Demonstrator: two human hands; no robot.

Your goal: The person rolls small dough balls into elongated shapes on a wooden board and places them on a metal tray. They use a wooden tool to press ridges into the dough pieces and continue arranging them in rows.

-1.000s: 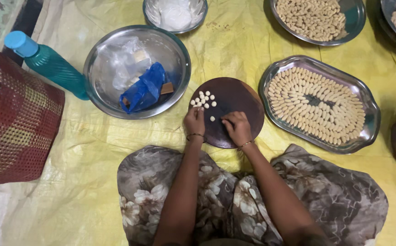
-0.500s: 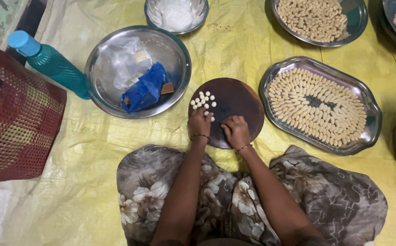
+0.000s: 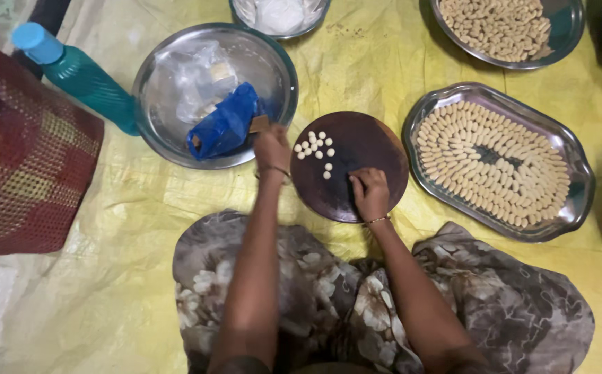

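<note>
A round dark wooden board (image 3: 367, 149) lies on the yellow sheet in front of my knees. Several small white dough balls (image 3: 315, 145) sit on its left part. My right hand (image 3: 369, 192) rests on the board near its middle, fingers curled down; whether it holds a piece I cannot tell. My left hand (image 3: 272, 147) reaches off the board's left edge to the rim of a steel bowl (image 3: 155, 90), next to a blue plastic bag (image 3: 226, 126) and clear plastic inside it. Its fingers are hidden.
An oval steel tray (image 3: 571, 208) of rowed pale dough pieces lies right of the board. Another steel dish (image 3: 564, 31) of such pieces is at the back right. A bowl of white stuff (image 3: 280, 14), a teal bottle (image 3: 79, 76) and a red mesh bag (image 3: 27, 166) are nearby.
My left hand has left the dough balls on the board and moved left up to the steel bowl's rim. My right hand stays on the board.
</note>
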